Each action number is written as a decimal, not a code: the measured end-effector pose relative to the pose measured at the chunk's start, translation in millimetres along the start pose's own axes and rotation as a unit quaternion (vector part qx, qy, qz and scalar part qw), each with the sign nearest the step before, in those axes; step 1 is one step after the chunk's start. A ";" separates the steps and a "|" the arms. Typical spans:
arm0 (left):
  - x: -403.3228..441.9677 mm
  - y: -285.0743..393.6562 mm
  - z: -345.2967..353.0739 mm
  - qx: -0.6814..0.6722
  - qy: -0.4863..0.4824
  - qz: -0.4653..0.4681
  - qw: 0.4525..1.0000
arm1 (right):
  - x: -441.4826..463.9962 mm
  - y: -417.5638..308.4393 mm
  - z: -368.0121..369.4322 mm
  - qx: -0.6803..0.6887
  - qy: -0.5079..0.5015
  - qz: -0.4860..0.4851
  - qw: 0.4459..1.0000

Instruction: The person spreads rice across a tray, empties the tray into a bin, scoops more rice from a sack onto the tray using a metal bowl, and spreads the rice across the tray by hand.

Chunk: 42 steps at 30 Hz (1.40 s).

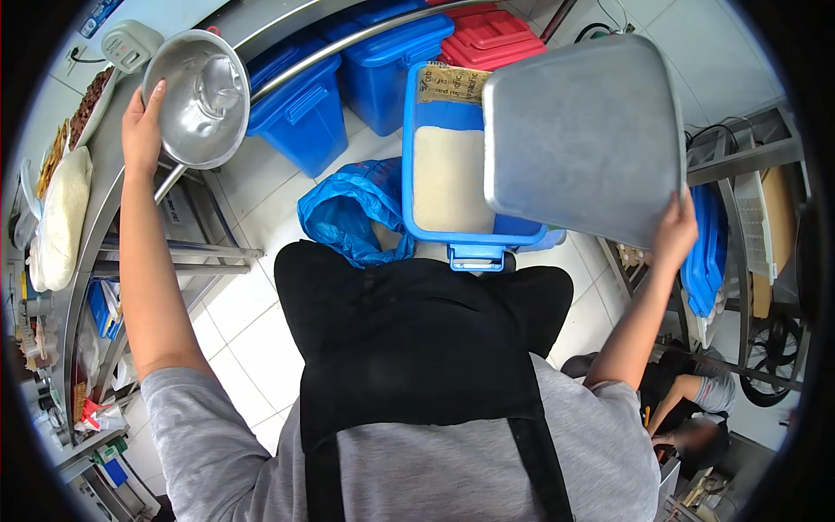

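Got a long steel bench (106, 170) curving round from 11 to 9 o'clock. Next size down, spotting two lidded blue bins (300, 130) at 11, plus an open blue tub (448, 237) at 12 with pale stuff (448, 178) inside (can't tell if grainy or powdery). Holding a big metal tray (587, 139) up at 2, blocking a good chunk of the tub's right side from view. Can't tell if touching the rim, tbh. Also seeing a crumpled blue plastic bag (352, 204), mouth open, right beside the tub at about 11. Then down to a shiny metal bowl (196, 113) at 10, raised near the bench. Pinching that by its rim with the left hand (143, 126), partly closed, thumb on the inside. Gripping the tray's 4 o'clock corner with the right hand (676, 230), fingers curled, tips partly hidden.
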<state>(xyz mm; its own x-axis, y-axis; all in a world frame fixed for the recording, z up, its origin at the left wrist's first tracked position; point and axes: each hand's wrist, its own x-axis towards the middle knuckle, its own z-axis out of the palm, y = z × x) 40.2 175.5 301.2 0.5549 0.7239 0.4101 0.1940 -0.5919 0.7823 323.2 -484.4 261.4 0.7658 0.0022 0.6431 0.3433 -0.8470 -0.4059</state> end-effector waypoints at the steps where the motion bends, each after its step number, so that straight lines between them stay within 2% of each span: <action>1: 0.6 -0.8 0.1 0.000 -0.001 0.001 1.000 | 4.4 19.8 -8.6 0.027 -0.001 0.016 1.000; 4: 0.6 -2.8 2.0 -0.016 0.008 0.015 1.000 | 5.7 43.6 -22.0 0.107 -0.024 0.100 0.989; 5: 0.2 -3.1 2.3 -0.024 0.004 0.012 1.000 | 4.0 60.3 -17.8 0.117 -0.073 0.155 0.978; 6: 0.4 -3.8 1.7 -0.031 0.003 0.011 0.999 | -1.0 73.4 -6.8 0.130 -0.122 0.208 0.962; 7: 2.2 -8.9 1.8 -0.062 -0.006 0.008 0.998 | -15.4 64.6 12.1 0.186 -0.094 0.199 0.958; 8: 6.2 -16.9 -0.3 -0.049 -0.006 0.020 0.999 | -27.2 66.3 30.6 0.217 -0.139 0.263 0.930; 9: 4.6 -16.0 0.1 -0.060 -0.009 0.015 0.998 | -41.2 56.2 48.5 0.207 -0.170 0.265 0.926; 10: 2.5 -11.8 1.6 -0.070 -0.011 0.011 0.997 | -55.2 76.3 81.9 0.221 -0.214 0.263 0.914; 11: 1.1 -8.6 0.5 -0.037 -0.007 0.017 0.999 | -76.4 67.6 114.0 0.246 -0.154 0.276 0.916; 12: 0.4 -4.7 -0.1 -0.005 -0.003 0.024 1.000 | -90.6 60.4 128.6 0.336 -0.212 0.277 0.875; 13: -1.4 -1.0 0.8 -0.054 -0.005 0.018 0.998 | -108.7 87.8 172.9 0.385 -0.229 0.301 0.842; 14: -1.1 3.2 -6.4 -0.036 -0.003 -0.019 0.999 | -115.6 81.0 183.5 0.354 -0.255 0.319 0.842; 16: 3.8 -2.6 -23.2 -0.135 0.005 -0.025 0.990 | -124.5 62.4 193.1 0.373 -0.232 0.318 0.840; 17: 4.7 -1.1 -40.0 -0.131 0.016 -0.018 0.991 | -126.4 60.2 196.8 0.333 -0.231 0.289 0.867; 18: 0.4 8.7 -55.9 -0.110 0.026 -0.076 0.991 | -127.7 59.7 201.1 0.290 -0.229 0.261 0.892; 19: -1.7 14.1 -68.6 -0.089 0.036 -0.135 0.986 | -127.2 60.3 204.4 0.298 -0.231 0.257 0.890; 20: 7.7 -7.2 -89.7 -0.060 0.048 -0.150 0.986 | -126.4 62.5 207.0 0.302 -0.219 0.255 0.892; 22: 10.3 -18.5 -121.8 -0.091 0.072 -0.234 0.965 | -122.0 71.5 217.2 0.304 -0.210 0.254 0.894; 24: 8.2 -23.2 -142.0 -0.055 0.054 -0.279 0.957 | -122.0 85.8 226.8 0.228 -0.205 0.217 0.927; 25: 15.8 -38.8 -149.1 -0.088 0.075 -0.340 0.933 | -121.6 87.3 226.8 0.220 -0.214 0.215 0.927; 26: 26.5 -61.0 -165.9 -0.136 0.041 -0.381 0.913 | -119.0 87.0 228.2 0.205 -0.197 0.196 0.938; 27: 14.5 -35.4 -150.5 -0.171 0.080 -0.358 0.914 | -121.0 88.7 227.8 0.187 -0.185 0.177 0.948; 28: 16.3 -44.2 -154.3 -0.190 0.073 -0.350 0.914 | -126.0 89.7 224.5 0.170 -0.203 0.180 0.947; 29: 7.2 -41.6 -149.1 -0.194 0.072 -0.295 0.933 | -126.3 87.2 224.4 0.236 -0.187 0.223 0.927; 30: -4.2 -25.1 -135.0 -0.176 0.131 -0.279 0.935 | -126.7 84.2 223.4 0.303 -0.166 0.264 0.901; 32: -40.7 -5.5 -102.7 -0.015 0.264 -0.160 0.951 | -129.6 79.8 218.3 0.294 -0.167 0.267 0.902; 34: -83.7 -2.8 -59.1 0.044 0.373 0.018 0.927 | -125.2 74.1 214.4 0.288 -0.164 0.271 0.904; 35: -107.7 -4.7 -34.1 0.009 0.369 0.017 0.929 | -122.6 72.2 211.3 0.143 -0.172 0.207 0.952; 36: -130.7 -36.8 -16.0 0.060 0.330 0.040 0.941 | -120.6 70.4 203.6 -0.007 -0.181 0.134 0.974; 37: -153.5 -37.9 16.1 0.091 0.290 -0.005 0.953 | -115.5 54.5 193.2 -0.016 -0.191 0.131 0.973; 38: -173.9 -70.9 51.5 0.030 0.243 0.038 0.969 | -108.1 23.4 182.9 -0.073 -0.150 0.029 0.986; 39: -193.2 -94.1 76.2 0.156 0.171 0.036 0.972 | -104.6 -4.4 177.6 -0.127 -0.106 -0.075 0.983; 40: -212.0 -110.0 106.4 0.127 0.103 -0.067 0.984 | -103.3 -25.0 178.2 -0.129 -0.110 -0.080 0.982; 41: -228.0 -152.7 132.3 0.152 0.006 -0.151 0.977 | -103.1 -44.8 180.3 -0.084 -0.143 -0.134 0.977; 42: -239.0 -168.2 157.4 0.165 -0.054 -0.211 0.962 | -107.7 -62.9 184.1 -0.039 -0.176 -0.186 0.966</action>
<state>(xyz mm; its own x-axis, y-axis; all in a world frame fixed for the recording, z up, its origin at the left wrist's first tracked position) 2.2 46.2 -2.2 0.4483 0.8935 0.0243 0.6559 -0.3473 0.6702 319.2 -333.5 98.2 0.7390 0.4835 0.4691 0.5994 -0.7898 -0.1302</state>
